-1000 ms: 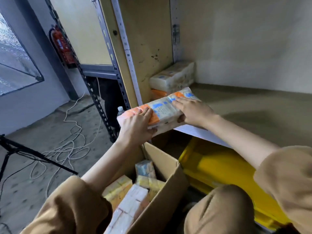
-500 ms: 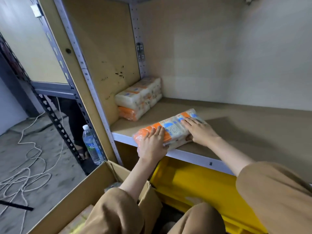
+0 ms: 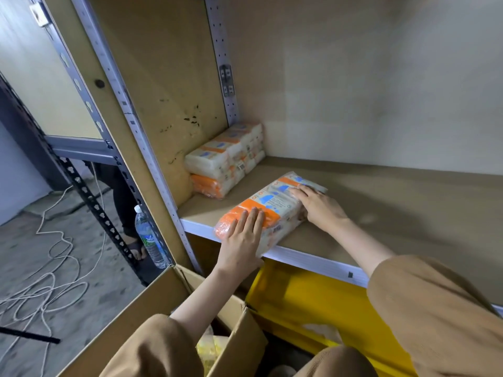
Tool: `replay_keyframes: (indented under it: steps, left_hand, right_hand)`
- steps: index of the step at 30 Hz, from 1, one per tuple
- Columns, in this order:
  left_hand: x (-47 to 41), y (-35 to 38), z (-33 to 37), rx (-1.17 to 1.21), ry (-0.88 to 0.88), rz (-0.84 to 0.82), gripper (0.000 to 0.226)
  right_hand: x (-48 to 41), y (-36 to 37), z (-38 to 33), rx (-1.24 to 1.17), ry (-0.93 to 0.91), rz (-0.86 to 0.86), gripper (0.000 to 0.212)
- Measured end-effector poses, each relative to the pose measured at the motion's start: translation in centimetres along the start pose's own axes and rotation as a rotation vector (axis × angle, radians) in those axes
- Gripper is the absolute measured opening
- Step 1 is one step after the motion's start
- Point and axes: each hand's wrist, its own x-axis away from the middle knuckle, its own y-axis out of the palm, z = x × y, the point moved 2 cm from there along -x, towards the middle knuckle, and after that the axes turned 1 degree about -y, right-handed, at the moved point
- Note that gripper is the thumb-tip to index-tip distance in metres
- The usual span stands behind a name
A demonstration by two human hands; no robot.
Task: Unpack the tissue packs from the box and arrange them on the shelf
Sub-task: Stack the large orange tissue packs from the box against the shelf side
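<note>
**Tissue pack laid at the shelf's front edge**

The tissue pack [image 3: 268,210] is pressed flat on the shelf [image 3: 381,213] under the left hand [image 3: 242,246] and right hand [image 3: 317,206], fingers spread, not clenched (likely light, soft, slippery-wrapped). It is best gripped by its ends. Stacked packs [image 3: 226,161] lie near.

A single wide-angle view is taken from head height, directed forward and down, close to the shelf [image 3: 381,202]. The shelf bay is seen from its front and slightly from the right; the floor [image 3: 40,254] is caught at left. No second view is given.
</note>
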Motion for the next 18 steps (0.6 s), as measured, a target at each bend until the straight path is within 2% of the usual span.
replay_keyframes:
  steps: [3, 9, 12, 15, 18]
  left_hand:
    - [-0.6, 0.0, -0.5, 0.035, -0.005, 0.021, 0.077]
    - [-1.3, -1.1, -1.7, 0.107, -0.037, 0.075, 0.075]
    - [-1.8, -1.8, -2.2, 0.116, -0.07, 0.071, 0.078]
    - [-2.2, -2.6, -2.7, 0.09, -0.119, 0.034, 0.08]
    - [-2.6, -3.1, -3.4, 0.115, -0.176, 0.062, 0.078]
  right_hand:
    - [-0.3, 0.3, 0.1, -0.029, 0.009, 0.022, 0.068]
    - [0.5, 2.4, 0.9, -0.182, 0.1, 0.14, 0.069]
    - [1.5, 4.3, 0.9, -0.262, 0.143, 0.107, 0.073]
    - [1.8, 5.7, 0.6, -0.316, 0.169, 0.066, 0.066]
    - [1.2, 5.6, 0.1, -0.347, 0.165, -0.045, 0.062]
